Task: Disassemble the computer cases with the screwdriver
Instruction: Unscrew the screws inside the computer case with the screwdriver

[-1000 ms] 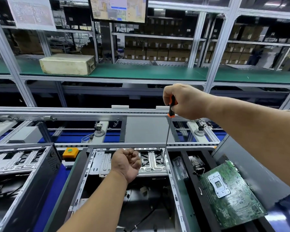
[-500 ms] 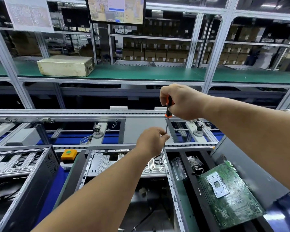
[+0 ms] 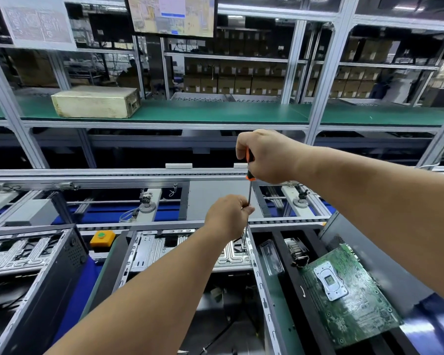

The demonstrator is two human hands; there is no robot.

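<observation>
An open computer case (image 3: 149,252) lies in front of me, its silver drive bracket at the far end. My right hand (image 3: 267,156) grips the orange and black handle of a long screwdriver (image 3: 249,190) held upright. Its tip stands on the bracket's right edge. My left hand (image 3: 228,216) pinches the thin metal shaft midway down. A second open case (image 3: 31,252) lies to the left.
A green motherboard (image 3: 349,298) leans in the black tray on the right. An orange box with a green button (image 3: 102,238) sits between the two cases. Conveyor rails run behind, and a beige box (image 3: 95,101) rests on the green shelf above.
My left hand rose from the drive bracket to the screwdriver's shaft and now pinches it. My right hand stayed nearly still on the handle.
</observation>
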